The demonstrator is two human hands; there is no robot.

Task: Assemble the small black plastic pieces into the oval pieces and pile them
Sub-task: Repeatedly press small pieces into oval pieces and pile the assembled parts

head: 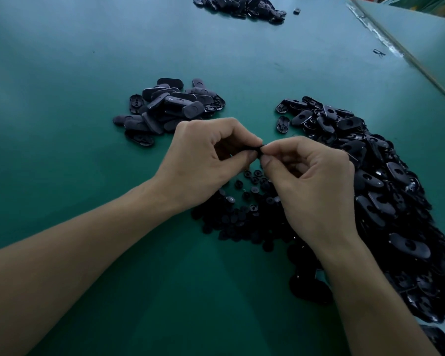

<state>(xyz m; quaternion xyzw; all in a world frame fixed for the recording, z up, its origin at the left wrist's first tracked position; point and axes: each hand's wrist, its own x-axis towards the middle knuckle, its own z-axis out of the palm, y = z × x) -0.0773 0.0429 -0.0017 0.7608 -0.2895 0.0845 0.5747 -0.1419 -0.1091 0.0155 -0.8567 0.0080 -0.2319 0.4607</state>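
**Q:** How far along is the job?

**A:** Early, it seems. A modest pile point(170, 109) of what look like finished ovals sits on the green counter point(62, 98) beyond the hands. A much larger heap point(370, 176) of ovals sprawls to the right, with small pieces point(242, 209) strewn under the wrists.

**Q:** And the hands?

**A:** The left hand point(203, 160) and right hand point(311, 181) meet fingertip to fingertip above the small pieces, both pinching one black part point(258, 149). The fingers hide whether it is seated.

**Q:** The far pile point(242, 6)?

**A:** Too distant to judge.
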